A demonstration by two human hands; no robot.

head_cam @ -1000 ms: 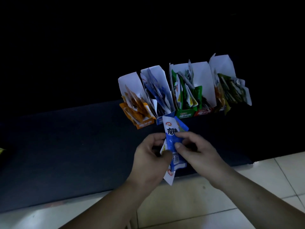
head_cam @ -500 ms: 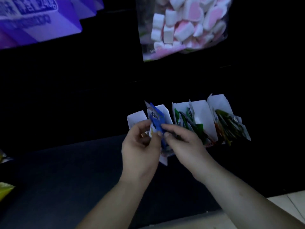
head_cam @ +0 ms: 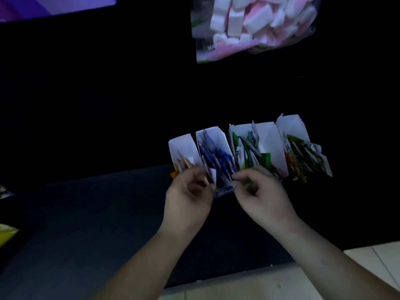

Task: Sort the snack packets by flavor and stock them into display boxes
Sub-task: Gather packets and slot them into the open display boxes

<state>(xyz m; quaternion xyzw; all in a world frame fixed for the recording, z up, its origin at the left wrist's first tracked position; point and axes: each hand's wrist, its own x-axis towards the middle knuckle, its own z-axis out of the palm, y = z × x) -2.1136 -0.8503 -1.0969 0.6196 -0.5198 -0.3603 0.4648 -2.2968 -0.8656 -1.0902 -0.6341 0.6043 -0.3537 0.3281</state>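
Observation:
Several white display boxes stand in a row on the dark counter (head_cam: pixel 91 224). The orange box (head_cam: pixel 181 148) is at the left, then the blue box (head_cam: pixel 213 146) stuffed with blue packets (head_cam: pixel 218 161), the green box (head_cam: pixel 246 146) and a mixed box (head_cam: pixel 298 152) at the right. My left hand (head_cam: pixel 188 195) hovers at the blue box's front left corner, fingers curled, fingertips at a white packet edge; blur hides whether it pinches. At the box's front right corner is my right hand (head_cam: pixel 259 193), loosely curled, with nothing visible in it.
A bag of pink and white marshmallows (head_cam: pixel 251 24) hangs above the boxes. A purple package (head_cam: pixel 54 5) sits top left. A yellow packet (head_cam: pixel 5 233) lies at the counter's left edge. Pale floor tiles (head_cam: pixel 281 282) show below the counter.
The blue packet that both hands pinched has gone into the blue box. Both hands have drawn apart to the box's front corners. The view has tilted up.

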